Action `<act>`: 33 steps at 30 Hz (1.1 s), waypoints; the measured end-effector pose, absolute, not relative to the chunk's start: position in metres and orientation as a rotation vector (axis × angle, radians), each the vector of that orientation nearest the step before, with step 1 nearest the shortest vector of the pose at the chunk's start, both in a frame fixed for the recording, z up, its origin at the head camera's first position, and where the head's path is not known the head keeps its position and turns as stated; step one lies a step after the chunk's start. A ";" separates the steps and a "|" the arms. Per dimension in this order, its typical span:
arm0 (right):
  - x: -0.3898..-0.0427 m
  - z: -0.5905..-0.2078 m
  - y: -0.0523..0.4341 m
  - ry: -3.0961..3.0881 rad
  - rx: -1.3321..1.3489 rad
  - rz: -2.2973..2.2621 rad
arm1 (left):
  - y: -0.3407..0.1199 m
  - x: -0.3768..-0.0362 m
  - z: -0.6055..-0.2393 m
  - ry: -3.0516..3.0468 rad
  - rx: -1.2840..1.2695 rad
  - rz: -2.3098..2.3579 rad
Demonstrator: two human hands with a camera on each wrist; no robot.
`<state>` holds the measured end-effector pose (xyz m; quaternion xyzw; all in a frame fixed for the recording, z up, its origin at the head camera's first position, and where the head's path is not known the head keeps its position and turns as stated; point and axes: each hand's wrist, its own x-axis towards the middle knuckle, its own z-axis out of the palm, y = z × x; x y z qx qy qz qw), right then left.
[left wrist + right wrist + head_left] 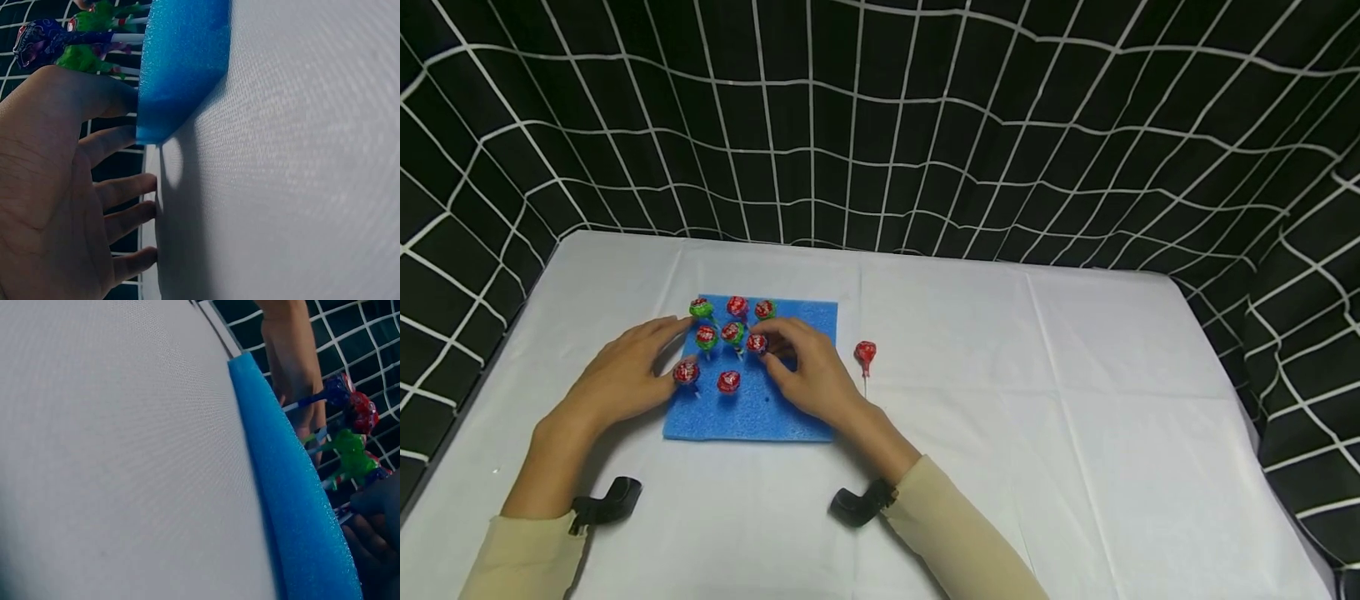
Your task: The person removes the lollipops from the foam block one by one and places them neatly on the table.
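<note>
My left hand (625,375) lies left of centre in the head view, palm down, fingers straight and stretched toward the upper right, thumb tucked along the near side. In the left wrist view the same fingers (125,187) sit spread and relaxed at the left edge. My right hand (808,371) rests just right of it, fingers curled inward with thumb and fingertips drawn together at its upper left. Both forearms run in from the lower edge, cream sleeves ending at the wrists.

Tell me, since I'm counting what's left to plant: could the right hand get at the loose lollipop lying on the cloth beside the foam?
Probably yes. The loose lollipop lies on bare cloth just right of the right hand, with nothing between them, though that hand is pinching a lollipop on the blue foam.
</note>
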<state>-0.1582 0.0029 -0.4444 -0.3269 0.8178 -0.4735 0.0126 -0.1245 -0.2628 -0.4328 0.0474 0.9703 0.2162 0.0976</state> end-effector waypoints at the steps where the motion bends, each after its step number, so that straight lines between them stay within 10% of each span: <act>1: -0.158 -0.444 0.003 2.550 -1.019 -1.473 | -0.263 -0.124 -0.433 2.874 0.145 0.640; 33: -0.156 -0.441 0.005 2.475 -0.913 -1.788 | -0.267 -0.123 -0.433 2.882 0.191 0.642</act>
